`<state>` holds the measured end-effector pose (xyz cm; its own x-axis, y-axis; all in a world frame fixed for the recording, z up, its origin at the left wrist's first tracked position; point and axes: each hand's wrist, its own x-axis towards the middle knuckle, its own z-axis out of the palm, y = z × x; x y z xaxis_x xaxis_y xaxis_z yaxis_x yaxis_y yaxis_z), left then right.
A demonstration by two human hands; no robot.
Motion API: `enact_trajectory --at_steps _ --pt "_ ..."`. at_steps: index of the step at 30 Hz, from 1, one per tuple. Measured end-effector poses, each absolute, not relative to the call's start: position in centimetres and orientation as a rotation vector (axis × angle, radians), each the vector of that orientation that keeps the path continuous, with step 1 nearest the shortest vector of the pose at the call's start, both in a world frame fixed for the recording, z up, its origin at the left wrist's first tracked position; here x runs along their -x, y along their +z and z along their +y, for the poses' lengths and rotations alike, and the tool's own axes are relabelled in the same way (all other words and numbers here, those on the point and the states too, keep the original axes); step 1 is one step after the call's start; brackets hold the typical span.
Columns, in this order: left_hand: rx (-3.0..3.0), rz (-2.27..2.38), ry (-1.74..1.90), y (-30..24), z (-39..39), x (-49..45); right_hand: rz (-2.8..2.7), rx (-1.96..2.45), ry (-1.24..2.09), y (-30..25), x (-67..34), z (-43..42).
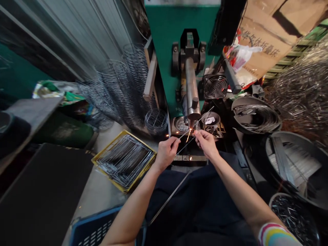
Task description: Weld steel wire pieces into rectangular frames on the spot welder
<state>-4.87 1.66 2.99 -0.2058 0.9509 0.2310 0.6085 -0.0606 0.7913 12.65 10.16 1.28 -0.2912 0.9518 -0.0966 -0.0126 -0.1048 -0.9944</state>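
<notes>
My left hand (166, 152) is closed around a long thin metal rod (169, 198) that runs back over my lap and forward to the welder. My right hand (206, 142) pinches a second thin wire (203, 118) that crosses the first. The two wires meet under the electrode arm (192, 90) of a green spot-welding machine (166, 41). Orange sparks (189, 134) fly at the crossing point, just in front of both hands.
A yellow crate (104, 153) of welded wire frames lies at the left. Stacked wire baskets (120, 89) stand behind it. Dark round tubs (294, 160) with metal strips and wires sit at the right. A small fan (215, 86) is mounted beside the machine. A blue crate (94, 229) is near my left elbow.
</notes>
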Motion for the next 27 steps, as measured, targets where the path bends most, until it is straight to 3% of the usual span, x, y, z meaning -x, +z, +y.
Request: enact_trajectory --at_steps 10,17,23,27 --pt "-1.823 1.831 1.128 2.5 0.8 4.9 -2.139 1.234 1.303 -2.7 -20.4 2.5" --pt "-1.804 2.145 0.903 0.5 -8.4 9.7 -2.482 1.115 1.377 -4.2 -20.8 -0.8" --pt "-0.439 2.242 1.797 -3.0 -17.5 19.9 -2.649 1.004 1.37 -6.1 -19.8 -1.6" --pt "-0.002 2.193 2.035 -7.4 -18.9 25.3 -2.67 0.982 1.343 -6.9 -19.0 -2.4"
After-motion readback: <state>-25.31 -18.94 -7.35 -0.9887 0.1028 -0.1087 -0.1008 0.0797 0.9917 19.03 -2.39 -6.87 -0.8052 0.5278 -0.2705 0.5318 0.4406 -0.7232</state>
